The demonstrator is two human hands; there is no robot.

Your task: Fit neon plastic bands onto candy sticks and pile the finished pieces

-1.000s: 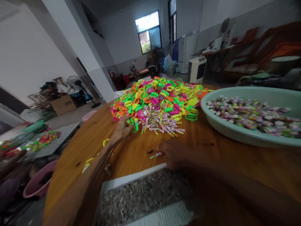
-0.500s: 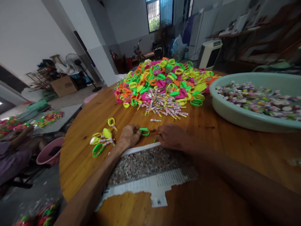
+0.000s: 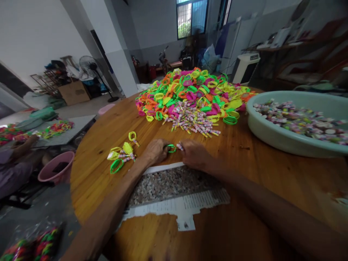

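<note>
My left hand (image 3: 156, 152) is closed on a green plastic toy watch band (image 3: 172, 148), whose loop sticks out past the fingertips. Between the fingers of my right hand (image 3: 195, 154) is a small tube in a pink-and-white wrapper (image 3: 179, 146), pointing toward the band but apart from it. Both hands rest just beyond a speckled stone slab (image 3: 163, 185) lying on torn printed paper (image 3: 186, 214). To the left, several yellow bands (image 3: 127, 148) and a green band (image 3: 116, 166) lie with wrapped tubes by them.
A big heap of coloured bands (image 3: 187, 88) covers the far table, with a pile of wrapped tubes (image 3: 194, 121) before it. On the right stands a pale green basin (image 3: 288, 139) full of small wrapped pieces. A person (image 3: 20, 159) sits at another table at left.
The tube that lay alone in front of the pile has left its place, and my right hand now holds a tube. My left hand keeps the green band. The view has shifted slightly.
</note>
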